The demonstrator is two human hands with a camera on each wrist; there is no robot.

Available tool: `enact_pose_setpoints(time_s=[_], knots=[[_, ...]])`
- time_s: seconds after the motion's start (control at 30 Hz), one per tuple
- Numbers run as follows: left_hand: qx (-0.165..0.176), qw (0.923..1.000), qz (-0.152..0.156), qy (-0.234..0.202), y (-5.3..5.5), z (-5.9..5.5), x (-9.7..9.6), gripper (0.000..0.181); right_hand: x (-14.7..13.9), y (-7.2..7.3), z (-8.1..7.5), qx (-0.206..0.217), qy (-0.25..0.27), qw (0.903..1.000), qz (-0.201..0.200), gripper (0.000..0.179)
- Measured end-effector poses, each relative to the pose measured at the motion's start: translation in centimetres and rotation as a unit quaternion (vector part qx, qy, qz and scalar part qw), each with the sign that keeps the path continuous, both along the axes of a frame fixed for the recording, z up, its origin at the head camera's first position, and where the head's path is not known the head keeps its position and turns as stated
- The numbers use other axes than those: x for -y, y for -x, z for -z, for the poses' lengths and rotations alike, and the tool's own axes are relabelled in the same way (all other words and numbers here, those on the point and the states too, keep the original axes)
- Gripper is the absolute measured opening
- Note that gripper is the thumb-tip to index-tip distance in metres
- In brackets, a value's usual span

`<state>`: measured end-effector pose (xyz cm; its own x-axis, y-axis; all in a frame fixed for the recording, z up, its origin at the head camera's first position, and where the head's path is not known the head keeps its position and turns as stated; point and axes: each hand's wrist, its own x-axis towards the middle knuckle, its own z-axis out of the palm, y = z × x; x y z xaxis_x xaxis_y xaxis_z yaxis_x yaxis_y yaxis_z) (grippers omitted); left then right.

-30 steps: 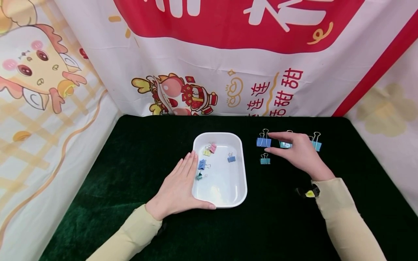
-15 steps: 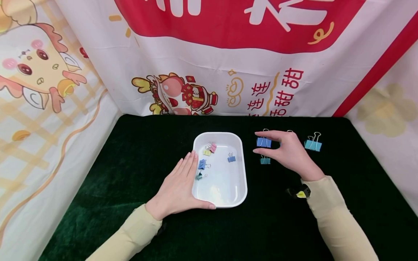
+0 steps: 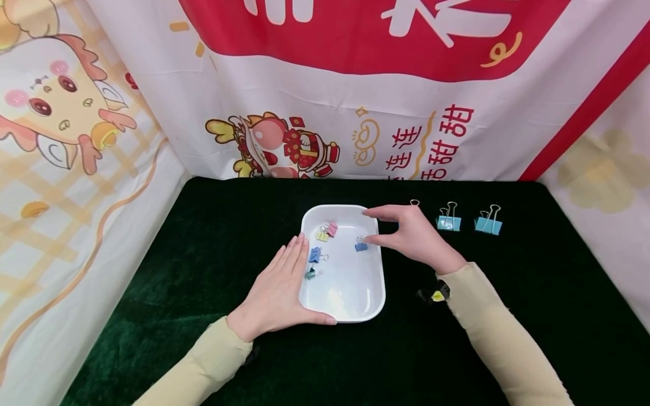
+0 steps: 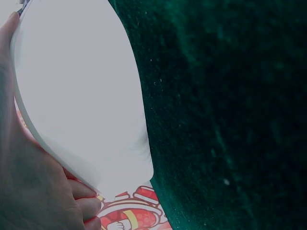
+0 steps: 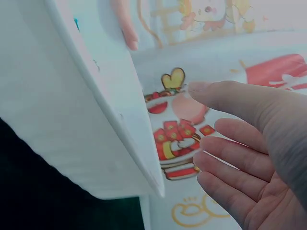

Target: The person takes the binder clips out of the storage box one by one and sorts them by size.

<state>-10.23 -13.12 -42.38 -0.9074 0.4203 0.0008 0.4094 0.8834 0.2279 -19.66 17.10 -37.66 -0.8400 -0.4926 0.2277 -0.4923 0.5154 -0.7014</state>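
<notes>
In the head view a white tray (image 3: 342, 301) holds several small binder clips. A pink clip (image 3: 332, 228) and a yellow clip (image 3: 322, 235) lie together, with a blue clip (image 3: 315, 255) and a dark teal clip (image 3: 311, 273) along the left wall. My left hand (image 3: 276, 290) rests straight-fingered along the tray's left side, its thumb at the near rim. Over the tray's right rim, my right hand (image 3: 413, 237) has thumb and forefinger apart beside a small blue binder clip (image 3: 361, 246). Nothing is between the fingers of the right hand (image 5: 244, 158) in the right wrist view.
Two larger light-blue binder clips, one shiny (image 3: 449, 223) and one farther right (image 3: 488, 225), stand on the dark green cloth (image 3: 203, 242). A wire handle (image 3: 414, 202) shows behind my right hand, its clip hidden. A printed curtain (image 3: 304, 90) hangs behind the table.
My right hand has moved left from beside the larger clips to the tray's right rim, uncovering the shiny light-blue clip. My left hand and the tray have stayed in place.
</notes>
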Motion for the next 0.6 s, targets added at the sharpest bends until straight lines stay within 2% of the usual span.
enact_pose_setpoints(time_s=[0.37,0.6], knots=[[0.006,1.0000,0.000,0.000,0.0,-0.1,0.1,0.146,3.1,2.1,1.5,0.040,-0.011,0.9983,-0.040,0.050],[0.001,1.0000,0.003,-0.001,0.0,0.0,0.2,0.145,4.7,3.9,2.3,0.052,-0.051,0.9956,-0.059,0.051]])
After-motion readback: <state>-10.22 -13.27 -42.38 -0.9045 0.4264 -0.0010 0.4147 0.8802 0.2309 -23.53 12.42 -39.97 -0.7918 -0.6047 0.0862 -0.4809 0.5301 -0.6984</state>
